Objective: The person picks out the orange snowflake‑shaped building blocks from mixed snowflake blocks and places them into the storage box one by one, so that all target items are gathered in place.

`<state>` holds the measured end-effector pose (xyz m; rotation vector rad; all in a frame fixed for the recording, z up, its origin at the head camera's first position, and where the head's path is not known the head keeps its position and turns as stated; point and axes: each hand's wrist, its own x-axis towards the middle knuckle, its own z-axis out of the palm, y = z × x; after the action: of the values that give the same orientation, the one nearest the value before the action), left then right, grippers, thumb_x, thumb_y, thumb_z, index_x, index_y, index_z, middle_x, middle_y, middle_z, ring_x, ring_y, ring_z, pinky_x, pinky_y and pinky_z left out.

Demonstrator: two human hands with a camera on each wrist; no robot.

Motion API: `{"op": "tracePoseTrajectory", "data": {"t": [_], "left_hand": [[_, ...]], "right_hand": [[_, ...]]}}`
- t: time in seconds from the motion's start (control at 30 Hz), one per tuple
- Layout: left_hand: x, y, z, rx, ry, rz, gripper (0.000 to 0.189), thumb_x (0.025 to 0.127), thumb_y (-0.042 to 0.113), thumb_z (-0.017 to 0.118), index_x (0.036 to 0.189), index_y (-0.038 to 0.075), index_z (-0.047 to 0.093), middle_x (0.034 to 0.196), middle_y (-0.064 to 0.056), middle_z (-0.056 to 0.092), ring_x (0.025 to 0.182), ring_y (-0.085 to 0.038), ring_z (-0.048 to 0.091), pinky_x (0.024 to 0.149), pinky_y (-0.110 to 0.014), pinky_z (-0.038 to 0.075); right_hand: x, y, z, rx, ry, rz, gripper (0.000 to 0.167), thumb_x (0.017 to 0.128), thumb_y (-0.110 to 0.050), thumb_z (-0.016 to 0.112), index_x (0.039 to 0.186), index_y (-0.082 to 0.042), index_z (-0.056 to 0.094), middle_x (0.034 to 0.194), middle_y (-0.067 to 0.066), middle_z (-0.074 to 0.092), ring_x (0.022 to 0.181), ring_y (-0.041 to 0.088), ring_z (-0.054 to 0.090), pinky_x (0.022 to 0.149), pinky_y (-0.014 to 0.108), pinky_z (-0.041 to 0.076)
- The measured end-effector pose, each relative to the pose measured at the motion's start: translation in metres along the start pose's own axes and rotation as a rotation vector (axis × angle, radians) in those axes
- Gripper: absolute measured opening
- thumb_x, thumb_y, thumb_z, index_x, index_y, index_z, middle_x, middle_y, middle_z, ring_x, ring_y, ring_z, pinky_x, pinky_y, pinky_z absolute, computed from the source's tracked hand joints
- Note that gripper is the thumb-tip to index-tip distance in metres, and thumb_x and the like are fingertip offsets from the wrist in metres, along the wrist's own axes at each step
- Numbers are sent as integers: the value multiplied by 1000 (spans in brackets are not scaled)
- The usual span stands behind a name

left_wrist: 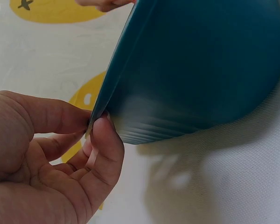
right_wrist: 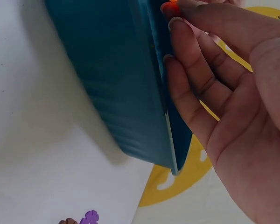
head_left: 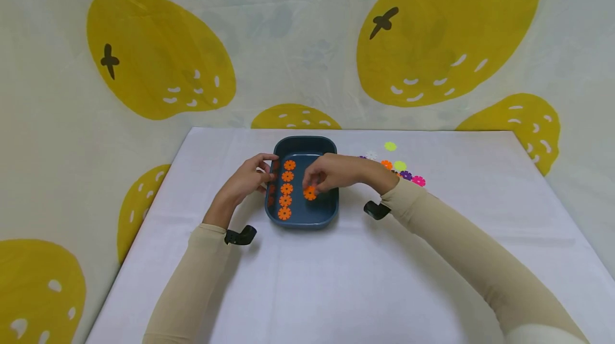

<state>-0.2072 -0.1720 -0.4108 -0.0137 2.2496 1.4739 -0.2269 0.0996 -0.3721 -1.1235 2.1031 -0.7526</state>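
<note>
A deep blue rectangular tray (head_left: 301,223) with rounded corners sits on the white-covered table. Along its left side runs a column of several orange flower-shaped discs (head_left: 286,188). My left hand (head_left: 246,177) grips the tray's left rim, thumb and fingers on either side of the wall in the left wrist view. Over the tray's right half, my right hand (head_left: 328,171) pinches another orange flower-shaped disc (head_left: 309,193) between thumb and fingertips. In the right wrist view only a bit of that disc shows, with the fingers inside the right wall.
Right of the tray lie loose flower-shaped discs: pink (head_left: 419,180), purple (head_left: 405,175), orange (head_left: 386,164), white (head_left: 371,155) and yellow-green (head_left: 391,146). My right forearm passes in front of some of them. Behind the table hangs a cloth (head_left: 298,39) with yellow fruit shapes.
</note>
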Motion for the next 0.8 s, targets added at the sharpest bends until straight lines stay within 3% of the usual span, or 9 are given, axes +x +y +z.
{"op": "tracePoseTrajectory", "data": {"t": [0.8], "left_hand": [[-2, 3, 0, -3, -7, 13, 51, 99, 1, 55, 149, 10, 47, 108, -13, 44, 102, -32, 59, 66, -33, 56]], "right_hand": [[29, 0, 17, -77, -126, 30, 15, 95, -11, 72, 107, -17, 76, 95, -7, 71, 87, 10, 62, 82, 25, 54]]}}
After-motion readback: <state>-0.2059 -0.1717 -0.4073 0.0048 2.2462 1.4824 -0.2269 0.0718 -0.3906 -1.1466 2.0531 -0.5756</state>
